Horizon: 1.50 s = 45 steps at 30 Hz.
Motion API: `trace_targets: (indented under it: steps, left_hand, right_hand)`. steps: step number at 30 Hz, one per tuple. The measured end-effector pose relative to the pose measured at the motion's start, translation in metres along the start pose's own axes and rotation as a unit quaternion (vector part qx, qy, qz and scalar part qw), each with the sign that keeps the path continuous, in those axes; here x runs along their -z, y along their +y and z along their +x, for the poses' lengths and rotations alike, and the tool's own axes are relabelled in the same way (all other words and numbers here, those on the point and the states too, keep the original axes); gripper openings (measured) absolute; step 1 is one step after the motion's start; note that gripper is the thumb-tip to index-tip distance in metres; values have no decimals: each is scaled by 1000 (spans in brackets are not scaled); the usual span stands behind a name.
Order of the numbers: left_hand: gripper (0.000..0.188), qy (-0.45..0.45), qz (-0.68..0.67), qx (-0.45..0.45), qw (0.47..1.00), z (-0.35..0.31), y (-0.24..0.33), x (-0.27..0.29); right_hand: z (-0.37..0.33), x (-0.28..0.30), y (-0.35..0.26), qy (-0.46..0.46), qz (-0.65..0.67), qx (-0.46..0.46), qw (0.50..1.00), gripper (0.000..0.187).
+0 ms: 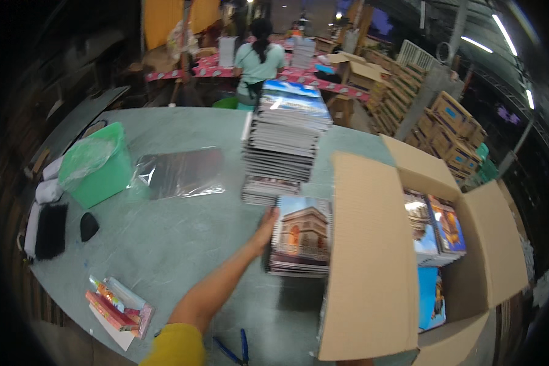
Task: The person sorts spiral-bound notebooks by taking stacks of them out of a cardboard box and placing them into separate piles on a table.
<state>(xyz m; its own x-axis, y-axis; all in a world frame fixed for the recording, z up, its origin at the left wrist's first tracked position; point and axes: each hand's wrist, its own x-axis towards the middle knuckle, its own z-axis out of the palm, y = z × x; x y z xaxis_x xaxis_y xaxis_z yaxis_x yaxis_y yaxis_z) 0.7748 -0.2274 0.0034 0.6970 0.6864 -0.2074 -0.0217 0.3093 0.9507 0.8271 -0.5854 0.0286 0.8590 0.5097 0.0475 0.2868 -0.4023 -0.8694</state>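
My left hand (266,230) is against the left side of a short stack of spiral notebooks (300,235); its fingers close on the edge and are partly hidden by it. The top cover pictures a stone arch. Behind it rises a taller stack of spiral notebooks (283,131), with a blue cover on top. To the right stands an open cardboard box (372,256) holding more notebooks (442,222) in its far part and lower down inside. Its wide left flap covers the area beside the short stack. Only a sliver of skin shows under that flap at the lower edge; my right hand is hidden.
On the green-grey table (183,238) are a green bin (104,168) with a plastic liner, clear plastic sheets (180,174), a black pad (89,227), small colourful packets (119,308) and blue-handled pliers (235,351). Beyond it, a person (259,61) stands at a red-covered table.
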Motion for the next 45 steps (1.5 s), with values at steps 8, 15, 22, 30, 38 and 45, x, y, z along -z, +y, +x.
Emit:
trace_targets:
  steps: [8, 15, 22, 30, 38, 45]
  left_hand:
    - [41, 58, 185, -292, 936, -110, 216, -88]
    - [35, -211, 376, -331, 840, -190, 232, -240]
    - [34, -229, 577, -357, 698, -136, 174, -352]
    - [68, -159, 774, -348, 505, -103, 127, -433]
    - [73, -105, 795, -502, 322, -77, 84, -453]
    - [62, -131, 778, -533, 305, -74, 89, -460]
  right_hand:
    - [-33, 20, -53, -202, -65, 166, 963, 33]
    - [-125, 132, -73, -471, 118, 125, 865, 33]
    - [-168, 237, -85, -437, 591, -201, 647, 40]
    - [-4, 394, -90, -80, -9, 297, 952, 17]
    - [166, 399, -67, -194, -385, 348, 833, 30]
    - [216, 412, -93, -223, -474, 223, 822, 34]
